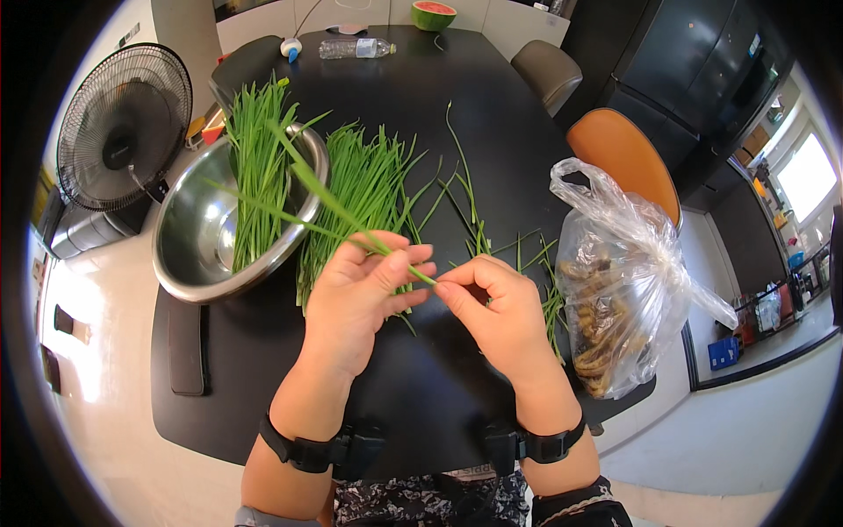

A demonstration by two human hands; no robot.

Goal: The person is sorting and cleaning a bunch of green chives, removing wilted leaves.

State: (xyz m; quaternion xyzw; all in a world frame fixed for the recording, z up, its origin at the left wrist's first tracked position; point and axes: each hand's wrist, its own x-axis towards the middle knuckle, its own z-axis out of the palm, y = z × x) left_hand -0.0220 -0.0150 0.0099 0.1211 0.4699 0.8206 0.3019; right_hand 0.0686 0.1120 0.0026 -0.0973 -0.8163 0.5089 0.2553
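Observation:
Between thumb and fingers, my left hand point(362, 290) holds a stalk of garlic chives point(323, 194), its leaves pointing away to the upper left. The thumb and forefinger of my right hand point(497, 309) pinch the same stalk at its lower end. Just beyond my left hand lies a pile of garlic chives point(362, 178) on the dark table. A steel bowl point(188, 240) to the left holds another bundle of chives point(260, 178), which sticks out past the rim. Loose chive scraps point(477, 230) are scattered past my right hand, partly hidden by it.
The black table point(408, 408) carries a knotted plastic bag point(619, 296) with brown contents at right. A dark flat case or phone point(187, 349) lies at left. Farther back are a plastic bottle point(355, 49) and a cut watermelon point(433, 16). A fan point(122, 125) and an orange chair point(622, 151) flank the table.

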